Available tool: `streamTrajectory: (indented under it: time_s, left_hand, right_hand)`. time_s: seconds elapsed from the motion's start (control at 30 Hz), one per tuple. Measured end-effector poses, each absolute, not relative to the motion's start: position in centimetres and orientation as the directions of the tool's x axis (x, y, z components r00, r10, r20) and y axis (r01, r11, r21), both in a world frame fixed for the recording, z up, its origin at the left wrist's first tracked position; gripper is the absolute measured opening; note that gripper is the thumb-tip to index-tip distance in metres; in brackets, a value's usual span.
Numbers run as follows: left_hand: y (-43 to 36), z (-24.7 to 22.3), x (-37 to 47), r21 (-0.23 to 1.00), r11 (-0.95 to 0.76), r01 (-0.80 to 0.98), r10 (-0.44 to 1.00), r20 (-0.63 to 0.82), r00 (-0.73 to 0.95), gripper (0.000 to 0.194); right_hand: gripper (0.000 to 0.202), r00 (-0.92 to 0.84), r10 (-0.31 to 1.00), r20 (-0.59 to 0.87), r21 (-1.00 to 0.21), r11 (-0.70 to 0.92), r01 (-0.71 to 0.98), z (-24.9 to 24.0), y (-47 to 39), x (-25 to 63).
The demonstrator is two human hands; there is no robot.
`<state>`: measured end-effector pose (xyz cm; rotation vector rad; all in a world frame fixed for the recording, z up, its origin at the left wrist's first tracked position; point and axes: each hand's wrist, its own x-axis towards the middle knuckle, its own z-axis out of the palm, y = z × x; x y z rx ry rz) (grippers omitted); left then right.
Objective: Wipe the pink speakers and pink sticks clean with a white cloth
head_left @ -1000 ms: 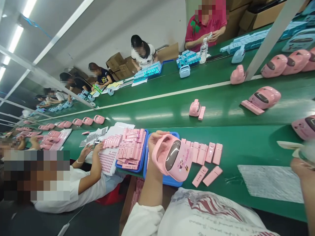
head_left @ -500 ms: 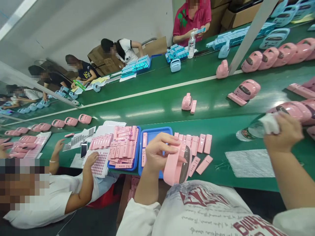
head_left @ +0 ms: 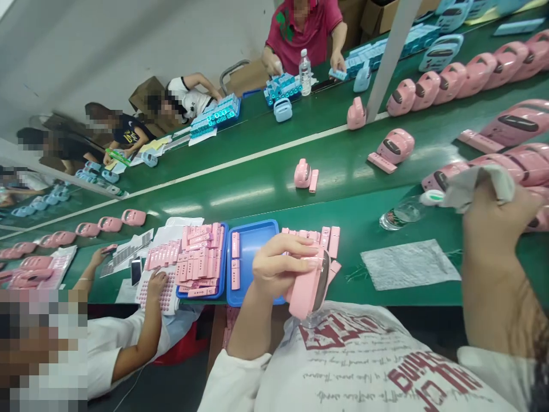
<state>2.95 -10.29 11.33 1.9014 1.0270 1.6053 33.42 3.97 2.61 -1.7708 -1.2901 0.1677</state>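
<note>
My left hand [head_left: 281, 266] is closed around a pink plastic housing [head_left: 305, 292] with a dark window on its side, held tilted in front of my shirt. On the right, my right hand [head_left: 493, 200] grips a pale, crumpled cloth [head_left: 465, 186]. Just left of the cloth lies a clear plastic bottle [head_left: 401, 214] with a white and green top. Several slim pink boxy parts [head_left: 333, 241] lie on the bench behind the held housing, which partly hides them. A greyish-white cloth [head_left: 409, 266] is spread flat between my two hands.
A blue tray [head_left: 253, 229] holding a few pink parts stands left of my left hand, beside another blue tray [head_left: 223, 269] heaped with them. A co-worker's hand [head_left: 158, 283] rests on a sticker sheet. Pink housings [head_left: 397, 146] sit on the green belt [head_left: 244, 186].
The cloth in my right hand has come away from the bottle's top, which now shows, and hangs more unfolded. My left hand still holds the housing. The whole view has shifted.
</note>
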Motion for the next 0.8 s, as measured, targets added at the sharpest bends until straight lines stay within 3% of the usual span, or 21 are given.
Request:
streamTrajectory:
  time_s: [0.07, 0.17, 0.2, 0.23, 0.4, 0.47, 0.6, 0.63, 0.73, 0.8]
  left_hand:
    - [-9.6, 11.0, 4.1, 0.762, -0.611, 0.214, 0.780, 0.626, 0.001, 0.023]
    - [-8.5, 10.2, 5.9, 0.815, -0.559, 0.149, 0.818, 0.572, -0.059, 0.025]
    - [-8.2, 9.9, 6.4, 0.839, -0.527, 0.137, 0.835, 0.541, -0.096, 0.025]
    - [-7.9, 9.6, 6.8, 0.867, -0.482, 0.126, 0.855, 0.497, -0.149, 0.025]
    - [-7.0, 8.7, 8.1, 0.970, -0.240, -0.040, 0.886, 0.202, -0.418, 0.020]
    - [-6.8, 8.8, 8.5, 0.974, -0.209, -0.091, 0.892, 0.151, -0.426, 0.020]
    - [-6.2, 9.1, 9.8, 0.973, -0.197, -0.117, 0.915, 0.140, -0.378, 0.022]
    - [-6.0, 9.1, 10.1, 0.974, -0.191, -0.119, 0.920, 0.135, -0.369, 0.022]
    - [-5.5, 9.2, 10.6, 0.980, -0.168, -0.104, 0.924, 0.120, -0.363, 0.020]
    - [-5.0, 9.0, 10.7, 0.981, -0.170, -0.092, 0.920, 0.125, -0.371, 0.021]
  right_hand:
    - [0.061, 0.264, 0.916, 0.303, -0.855, 0.140, 0.499, 3.8, 1.4, 31.3]
    - [0.053, -0.132, 0.948, 0.291, -0.877, 0.319, 0.359, 4.6, -3.2, 26.9]
    - [0.051, -0.362, 0.861, 0.359, -0.872, 0.447, 0.200, 4.6, -4.6, 25.6]
    - [0.051, -0.428, 0.791, 0.438, -0.846, 0.524, 0.103, 4.4, -5.9, 24.7]
    - [0.061, -0.542, 0.437, 0.718, -0.559, 0.826, -0.074, 2.7, -7.8, 24.5]
    - [0.057, -0.532, 0.451, 0.717, -0.569, 0.819, -0.071, 2.2, -6.8, 25.2]
    - [0.055, -0.412, 0.761, 0.501, -0.827, 0.561, 0.031, 2.3, -5.5, 25.7]
    - [0.054, -0.426, 0.746, 0.512, -0.821, 0.571, 0.014, 2.5, -5.6, 25.7]
    - [0.045, -0.562, 0.542, 0.625, -0.715, 0.686, -0.133, 3.0, -6.7, 26.1]
    - [0.039, -0.587, 0.578, 0.567, -0.781, 0.603, -0.161, 2.9, -7.1, 26.5]
